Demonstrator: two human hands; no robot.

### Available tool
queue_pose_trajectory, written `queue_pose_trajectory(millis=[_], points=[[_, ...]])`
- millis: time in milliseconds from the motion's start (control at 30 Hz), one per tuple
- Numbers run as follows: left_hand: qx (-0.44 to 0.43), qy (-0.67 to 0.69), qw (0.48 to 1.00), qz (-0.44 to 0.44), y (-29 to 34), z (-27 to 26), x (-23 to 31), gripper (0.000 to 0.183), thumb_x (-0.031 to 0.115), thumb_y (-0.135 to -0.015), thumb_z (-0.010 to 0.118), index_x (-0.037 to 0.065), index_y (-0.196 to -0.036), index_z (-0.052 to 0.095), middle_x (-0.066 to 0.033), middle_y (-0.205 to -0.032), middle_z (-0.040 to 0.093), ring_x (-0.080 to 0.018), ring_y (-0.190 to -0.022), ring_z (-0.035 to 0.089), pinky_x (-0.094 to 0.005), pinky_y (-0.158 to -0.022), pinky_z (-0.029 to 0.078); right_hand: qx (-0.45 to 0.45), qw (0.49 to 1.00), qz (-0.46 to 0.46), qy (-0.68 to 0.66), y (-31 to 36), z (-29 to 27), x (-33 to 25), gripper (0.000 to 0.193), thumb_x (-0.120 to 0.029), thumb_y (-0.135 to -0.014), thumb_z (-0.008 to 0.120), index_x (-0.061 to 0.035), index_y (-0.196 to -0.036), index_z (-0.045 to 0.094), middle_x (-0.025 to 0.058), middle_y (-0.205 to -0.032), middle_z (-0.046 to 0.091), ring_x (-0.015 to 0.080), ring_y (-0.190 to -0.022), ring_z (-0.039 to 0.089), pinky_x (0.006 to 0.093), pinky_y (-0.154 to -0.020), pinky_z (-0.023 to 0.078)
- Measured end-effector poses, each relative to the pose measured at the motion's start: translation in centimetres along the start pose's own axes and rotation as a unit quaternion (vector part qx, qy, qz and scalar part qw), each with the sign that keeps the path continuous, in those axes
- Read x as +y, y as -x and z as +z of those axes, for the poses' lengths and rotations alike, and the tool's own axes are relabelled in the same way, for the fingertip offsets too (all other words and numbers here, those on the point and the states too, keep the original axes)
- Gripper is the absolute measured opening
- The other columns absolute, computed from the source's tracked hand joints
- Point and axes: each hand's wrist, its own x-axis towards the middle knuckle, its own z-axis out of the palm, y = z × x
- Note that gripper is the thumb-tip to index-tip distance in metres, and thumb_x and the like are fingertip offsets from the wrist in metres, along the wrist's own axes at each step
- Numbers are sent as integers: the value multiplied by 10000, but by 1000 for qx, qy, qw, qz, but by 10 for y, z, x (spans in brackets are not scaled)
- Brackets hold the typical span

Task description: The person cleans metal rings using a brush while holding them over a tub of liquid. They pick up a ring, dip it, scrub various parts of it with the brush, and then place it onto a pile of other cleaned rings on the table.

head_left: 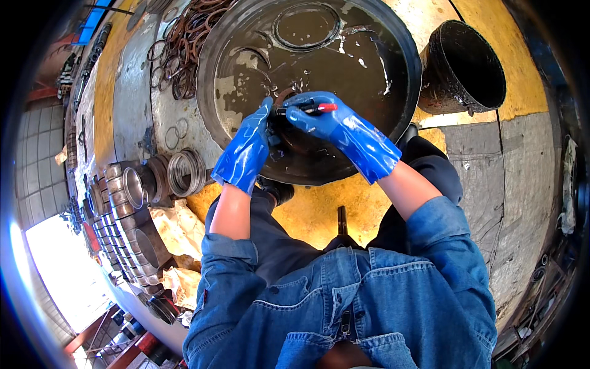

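Both my hands wear long blue rubber gloves and meet over a wide round basin [210,92] of murky dark liquid. My right hand [319,115] is closed around a slim tool with a red-and-black handle [327,107]; its working end is hidden between the gloves. My left hand [253,135] has its fingers closed at a brown ring [284,96], whose arc shows between the two hands. The rest of this ring is covered by the gloves. A larger thin ring [276,31] lies in the liquid toward the far side.
A heap of rusty rings [184,55] lies left of the basin, with a coil of bright rings [186,172] nearer me. Stacked metal cylinders [132,227] stand at the left. A black bucket [439,80] stands at the right. Below me the floor [307,215] is yellow.
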Motion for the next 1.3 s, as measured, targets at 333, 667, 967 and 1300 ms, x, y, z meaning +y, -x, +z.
queue_pose_trajectory(millis=[333,667,967,1300], points=[[-18,-173,976,128,-21,-27,-24,317,263,-989,660,-23,-1113,717,-103,-940,736,-167,-822,684,-283,-771,529,-171,960,-107,192,27,-4,-12,230,-134,-901,735,-98,-1127,761,155,-1057,753,313,-942,730,388,-848,582],[-56,-187,971,138,-16,-19,-17,315,253,-1001,658,-10,-1175,663,-116,-958,750,-179,-808,713,-289,-710,553,-84,868,189,452,41,-41,0,316,-406,-814,725,-165,-1013,771,162,-992,751,373,-941,710,427,-847,578],[-72,-187,963,182,-19,-30,-24,302,262,-1007,635,-3,-1139,694,-105,-994,736,-178,-900,695,-290,-798,548,97,949,154,-259,40,-16,-48,368,-270,-950,754,23,-1167,704,90,-1069,737,140,-917,698,262,-827,556],[20,-120,979,161,-37,-25,-19,245,199,-977,640,6,-1121,684,-75,-903,707,-182,-705,659,-310,-636,546,37,952,284,103,51,-3,-40,397,-403,-882,675,-27,-987,748,160,-906,752,284,-848,722,386,-789,551]])
